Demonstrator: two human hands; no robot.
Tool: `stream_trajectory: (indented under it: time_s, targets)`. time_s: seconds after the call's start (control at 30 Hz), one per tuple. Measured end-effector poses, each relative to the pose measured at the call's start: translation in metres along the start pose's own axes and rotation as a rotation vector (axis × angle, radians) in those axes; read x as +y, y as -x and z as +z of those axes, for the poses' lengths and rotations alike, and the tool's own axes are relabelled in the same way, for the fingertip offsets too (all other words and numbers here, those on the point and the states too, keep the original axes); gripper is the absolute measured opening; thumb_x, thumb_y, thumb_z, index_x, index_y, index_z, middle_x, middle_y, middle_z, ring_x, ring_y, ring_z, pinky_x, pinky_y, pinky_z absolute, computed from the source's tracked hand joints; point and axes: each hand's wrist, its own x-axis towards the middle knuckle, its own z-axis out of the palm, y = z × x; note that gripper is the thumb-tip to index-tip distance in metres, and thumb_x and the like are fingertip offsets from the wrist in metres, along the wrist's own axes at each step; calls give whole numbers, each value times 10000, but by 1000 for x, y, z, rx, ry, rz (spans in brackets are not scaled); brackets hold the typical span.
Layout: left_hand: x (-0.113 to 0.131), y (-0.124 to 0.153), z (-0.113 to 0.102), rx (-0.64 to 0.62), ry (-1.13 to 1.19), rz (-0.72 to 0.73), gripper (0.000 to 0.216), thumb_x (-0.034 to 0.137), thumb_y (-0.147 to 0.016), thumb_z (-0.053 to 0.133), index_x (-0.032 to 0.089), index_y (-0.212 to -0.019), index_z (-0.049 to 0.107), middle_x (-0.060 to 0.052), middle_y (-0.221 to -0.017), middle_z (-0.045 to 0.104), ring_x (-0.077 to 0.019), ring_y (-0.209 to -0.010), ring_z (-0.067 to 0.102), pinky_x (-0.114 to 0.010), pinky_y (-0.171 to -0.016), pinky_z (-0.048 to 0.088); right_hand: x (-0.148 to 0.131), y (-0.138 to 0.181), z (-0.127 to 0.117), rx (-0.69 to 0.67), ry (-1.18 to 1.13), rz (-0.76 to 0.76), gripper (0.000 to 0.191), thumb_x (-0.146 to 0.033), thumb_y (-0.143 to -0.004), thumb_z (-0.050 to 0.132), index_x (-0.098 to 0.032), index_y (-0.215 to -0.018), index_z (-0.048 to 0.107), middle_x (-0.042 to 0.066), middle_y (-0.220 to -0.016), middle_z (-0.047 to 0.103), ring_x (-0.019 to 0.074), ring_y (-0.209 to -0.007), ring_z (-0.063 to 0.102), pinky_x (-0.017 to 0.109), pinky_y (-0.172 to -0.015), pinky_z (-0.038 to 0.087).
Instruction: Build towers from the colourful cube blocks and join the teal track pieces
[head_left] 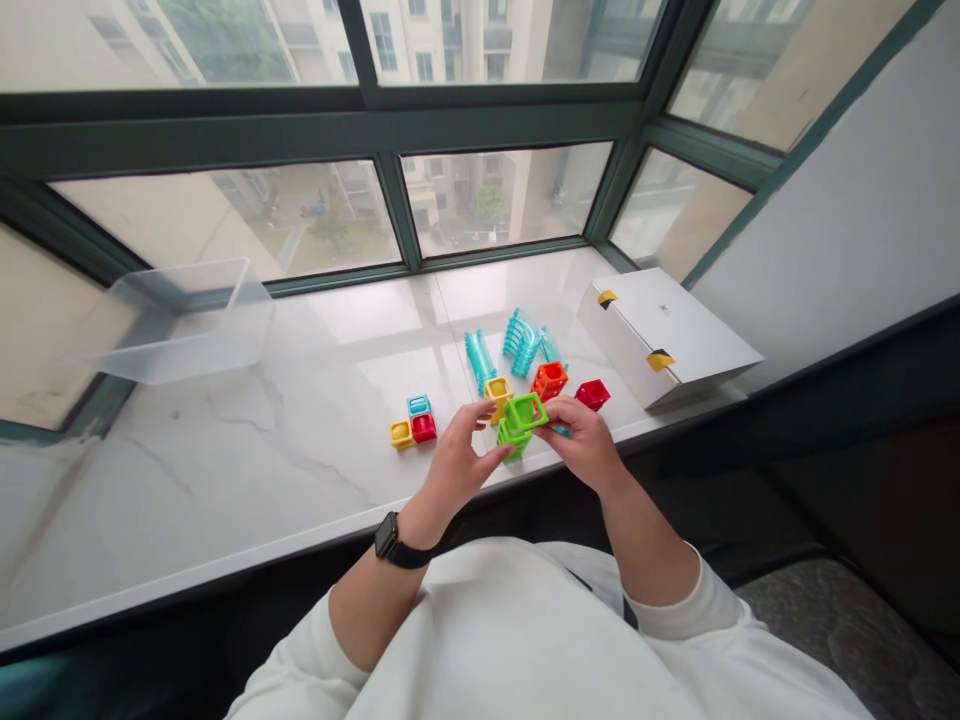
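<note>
We hold our two forearms (645, 540) angled inward, so our left hand (457, 470) and our right hand (581, 442) come very near to each other in front of us. The fingers (480, 425) of both hands are curved, and the palms turn toward each other.

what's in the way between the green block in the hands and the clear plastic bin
The left hand and a small cluster of yellow, blue and red blocks on the marble sill lie on the bin's side of the green block. Nothing else visible stands before the clear plastic bin.
</note>
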Motion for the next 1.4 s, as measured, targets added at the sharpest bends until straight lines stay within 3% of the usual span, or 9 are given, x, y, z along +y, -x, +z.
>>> stream_trajectory:
  time_s: [0.2, 0.37, 0.73, 1.0, 1.2, 1.4]
  targets:
    - [-27, 10, 22, -57, -101, -61, 710, 228, -829, 880, 270, -1446, 532, -114, -1396, 677, -292, -1305, 666, -522, -1148, 546, 14, 4, -7, 35, 35, 62, 92, -329, -908, 800, -250, -950, 778, 55, -993, 750, 240, -929, 727, 371, -840, 626]
    - [-39, 12, 34, -69, -53, -108, 759, 187, -841, 840, 275, -1498, 469, -109, -1330, 709, -280, -1235, 710, -514, -1110, 577, 20, 6, 2, -23, 83, 75, 53, -267, -906, 772, -253, -957, 771, 47, -972, 748, 234, -917, 714, 361, -832, 610]
    - [-41, 11, 35, -53, -41, -128, 758, 174, -826, 865, 295, -1466, 476, -58, -1234, 753, -234, -1142, 753, -460, -1061, 612, 21, 6, 6, -59, 153, 74, 28, -213, -901, 745, -241, -899, 749, 41, -938, 748, 228, -897, 691, 341, -809, 561]
    - [-43, 12, 35, -56, -19, -138, 723, 196, -838, 858, 279, -1456, 494, -84, -1263, 753, -255, -1177, 743, -500, -1078, 603, 22, 7, 7, -83, 187, 66, 52, -205, -909, 730, -242, -875, 742, 38, -926, 749, 226, -882, 690, 355, -820, 555]
    - [-41, 11, 35, -61, -12, -106, 502, 249, -869, 832, 258, -1326, 628, -98, -1261, 739, -268, -1177, 729, -513, -1079, 597, 23, 8, 8, -63, 170, 63, 42, -211, -902, 735, -248, -897, 754, 42, -943, 758, 233, -904, 706, 357, -806, 581]
    - [-35, 11, 32, -73, 48, -120, 457, 353, -907, 815, 254, -1323, 651, -95, -1276, 734, -257, -1190, 717, -485, -1090, 591, 24, 12, 11, -39, 134, 68, 50, -200, -895, 742, -247, -910, 751, 45, -965, 750, 227, -901, 709, 354, -807, 597]
